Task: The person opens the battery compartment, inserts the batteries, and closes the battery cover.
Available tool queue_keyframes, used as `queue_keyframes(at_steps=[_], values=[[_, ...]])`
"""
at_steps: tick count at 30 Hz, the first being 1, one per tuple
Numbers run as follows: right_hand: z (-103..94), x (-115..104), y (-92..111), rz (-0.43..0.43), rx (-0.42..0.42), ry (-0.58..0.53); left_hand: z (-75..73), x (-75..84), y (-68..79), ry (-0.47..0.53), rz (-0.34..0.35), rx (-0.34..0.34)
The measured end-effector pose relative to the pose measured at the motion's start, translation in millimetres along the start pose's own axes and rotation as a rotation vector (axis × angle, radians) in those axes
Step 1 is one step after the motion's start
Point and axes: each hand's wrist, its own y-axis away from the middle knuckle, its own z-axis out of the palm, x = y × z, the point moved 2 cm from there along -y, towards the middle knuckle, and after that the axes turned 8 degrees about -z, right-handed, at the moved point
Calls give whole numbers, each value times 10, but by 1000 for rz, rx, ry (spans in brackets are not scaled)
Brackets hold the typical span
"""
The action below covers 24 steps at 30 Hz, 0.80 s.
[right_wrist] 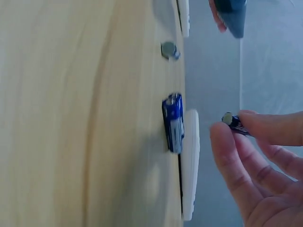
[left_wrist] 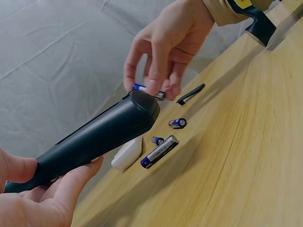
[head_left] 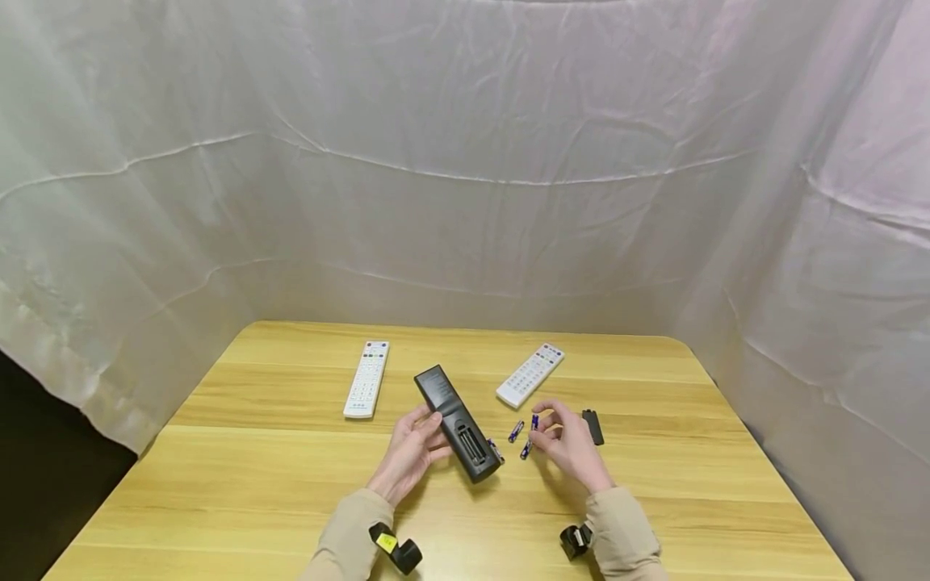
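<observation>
My left hand [head_left: 410, 453] holds a black remote control [head_left: 456, 424] over the table, tilted, its back facing up. The battery compartment [head_left: 471, 444] is uncovered and dark inside. Between thumb and fingers, my right hand [head_left: 567, 444] pinches a blue-and-silver battery [right_wrist: 235, 124], just right of the remote. Three similar batteries lie on the wood: one battery [head_left: 516, 432] behind, another battery [head_left: 526, 449] close under the right hand, and a third battery [left_wrist: 159, 152] by the remote's lower end. The black battery cover [head_left: 592, 427] rests right of my right hand.
Two white remotes lie face up farther back: one white remote [head_left: 366, 379] on the left, the other white remote [head_left: 530, 375] behind the batteries. Grey-white curtains [head_left: 465, 226] hang around the wooden table [head_left: 254, 460].
</observation>
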Motion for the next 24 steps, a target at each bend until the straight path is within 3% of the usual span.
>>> queue_keyframes(at_steps=[13, 18, 24], values=[[189, -216, 39, -176, 102, -64, 21, -1, 8, 17, 8, 7], [272, -308, 69, -236, 98, -109, 44, 1, 5, 12, 13, 9], [373, -372, 109, -325, 60, -36, 49, -6, -2, 3, 18, 5]])
